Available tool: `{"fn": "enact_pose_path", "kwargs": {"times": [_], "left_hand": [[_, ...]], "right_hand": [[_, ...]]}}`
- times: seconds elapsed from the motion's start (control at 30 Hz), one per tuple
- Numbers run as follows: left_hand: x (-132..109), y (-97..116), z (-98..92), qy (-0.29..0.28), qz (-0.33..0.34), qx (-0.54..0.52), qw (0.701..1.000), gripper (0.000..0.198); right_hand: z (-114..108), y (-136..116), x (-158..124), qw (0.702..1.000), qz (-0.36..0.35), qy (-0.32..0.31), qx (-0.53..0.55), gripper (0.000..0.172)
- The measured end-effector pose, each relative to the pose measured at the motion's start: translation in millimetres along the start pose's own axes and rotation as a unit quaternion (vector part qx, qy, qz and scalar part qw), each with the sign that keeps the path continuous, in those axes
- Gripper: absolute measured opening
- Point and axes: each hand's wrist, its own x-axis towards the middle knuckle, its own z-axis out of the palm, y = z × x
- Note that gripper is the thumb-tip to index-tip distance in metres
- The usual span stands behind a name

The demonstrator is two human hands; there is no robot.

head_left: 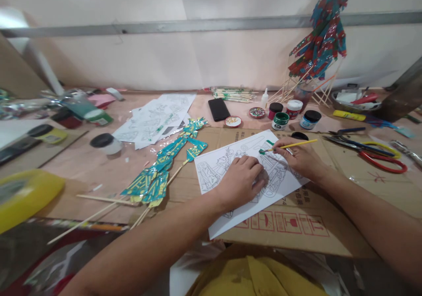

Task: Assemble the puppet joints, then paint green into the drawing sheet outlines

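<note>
In my right hand (298, 157) is a thin yellow paintbrush (305, 142), its tip touching the paper and leaving green paint. My left hand (242, 177) rests on the white sheet with the printed line drawing (206, 173), fingers loosely spread and holding nothing. Dabs of green paint (262, 151) show near the top right of the drawing. The sheet lies tilted on a flat cardboard piece (332, 208). Just beyond it stands an uncapped jar of green paint (280, 121), and a dark lid (299, 135) is partly hidden behind my right hand.
Left of the sheet lies a teal and yellow puppet figure on sticks (158, 164). Scissors with red and yellow handles (382, 157) lie at right. Behind are a phone (219, 110), a blue paint jar (310, 119) and a red-blue figure (325, 37). A yellow tape roll (42, 195) sits left.
</note>
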Motion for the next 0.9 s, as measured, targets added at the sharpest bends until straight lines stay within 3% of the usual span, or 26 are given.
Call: {"fn": "enact_pose_path", "kwargs": {"times": [0.23, 0.53, 0.73, 0.9], "left_hand": [[-0.4, -0.4, 0.5, 0.002, 0.001, -0.004, 1.0, 0.023], [-0.5, -0.9, 1.1, 0.008, 0.002, -0.008, 1.0, 0.022], [-0.4, -0.5, 0.2, 0.009, 0.003, -0.009, 1.0, 0.022], [-0.4, -0.4, -0.6, 0.008, 0.001, -0.003, 1.0, 0.022]], "right_hand": [[-6.4, 1.3, 1.6, 1.0, -0.008, -0.021, -0.011, 0.019], [-4.6, -0.3, 1.7, 1.0, -0.007, 0.009, -0.012, 0.019], [-5.4, 1.8, 2.3, 1.0, 0.002, -0.025, -0.01, 0.022], [-9.8, 2.2, 1.7, 0.999, -0.007, -0.017, -0.033, 0.024]]}}
